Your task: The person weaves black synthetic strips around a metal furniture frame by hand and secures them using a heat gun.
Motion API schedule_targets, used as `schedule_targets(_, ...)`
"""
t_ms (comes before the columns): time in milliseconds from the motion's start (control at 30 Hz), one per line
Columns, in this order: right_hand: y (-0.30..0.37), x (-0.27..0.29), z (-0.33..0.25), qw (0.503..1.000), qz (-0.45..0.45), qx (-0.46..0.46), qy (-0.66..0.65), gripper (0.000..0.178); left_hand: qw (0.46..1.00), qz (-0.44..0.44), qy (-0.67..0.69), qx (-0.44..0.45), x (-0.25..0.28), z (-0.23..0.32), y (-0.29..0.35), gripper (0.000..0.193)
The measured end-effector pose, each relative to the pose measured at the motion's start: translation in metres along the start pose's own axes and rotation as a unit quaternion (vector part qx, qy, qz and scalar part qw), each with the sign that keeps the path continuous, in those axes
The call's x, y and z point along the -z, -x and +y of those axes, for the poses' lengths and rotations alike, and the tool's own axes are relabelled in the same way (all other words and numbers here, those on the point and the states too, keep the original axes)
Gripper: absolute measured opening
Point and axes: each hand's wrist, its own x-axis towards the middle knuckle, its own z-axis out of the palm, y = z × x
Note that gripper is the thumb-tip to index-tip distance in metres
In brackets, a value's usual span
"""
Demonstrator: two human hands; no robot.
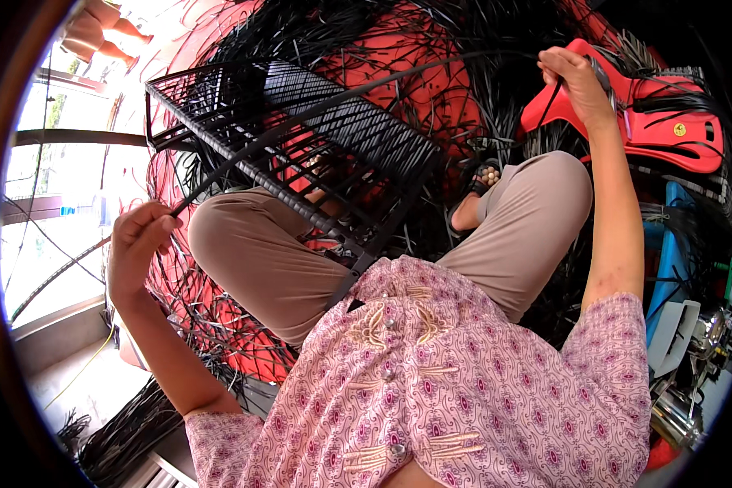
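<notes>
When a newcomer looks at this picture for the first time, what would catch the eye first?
Probably the long black strip, arching across the upper part between the left hand and the right hand. Close behind comes the partly woven black frame, left of the upper centre. The bright red plastic object at the upper right also stands out.

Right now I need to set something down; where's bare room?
Barest: pale surface at lower left, between grey ledge and black strip bundle. Beyond the woven panel, a red floor patch is partly bare. The right side is crowded: strips drape the red plastic seat.
</notes>
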Motion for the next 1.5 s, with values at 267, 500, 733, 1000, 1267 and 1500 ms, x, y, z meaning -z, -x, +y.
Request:
schedule_targets(267, 0.028, -0.175, -0.092, 0.990, -0.112, 0.079, 0.032, 0.032, 0.989, -0.115, 0.090, -0.014, -0.146, 0.062, 0.003, 0.015)
schedule_targets(500, 0.065, -0.216, -0.120, 0.944, -0.331, -0.017, -0.007, 0.033, 0.971, -0.141, 0.186, 0.050, -0.180, 0.080, -0.006, 0.018)
schedule_targets(733, 0.055, -0.176, -0.084, 0.954, -0.295, -0.032, -0.050, 0.013, 0.957, -0.129, 0.252, 0.064, -0.151, 0.033, 0.013, 0.018)
schedule_targets(1000, 0.055, -0.187, -0.064, 0.940, -0.334, -0.065, -0.031, 0.013, 0.948, -0.172, 0.264, -0.039, -0.164, 0.012, 0.032, 0.010)
schedule_targets(1267, 0.049, -0.186, -0.060, 0.960, -0.273, 0.051, 0.039, 0.009, 0.929, -0.200, 0.312, 0.004, -0.184, 0.003, 0.026, 0.014)
schedule_targets(1500, 0.092, -0.167, -0.072, 0.992, 0.118, 0.011, -0.049, 0.028, 0.955, -0.097, 0.073, -0.271, -0.186, 0.031, 0.000, 0.014)
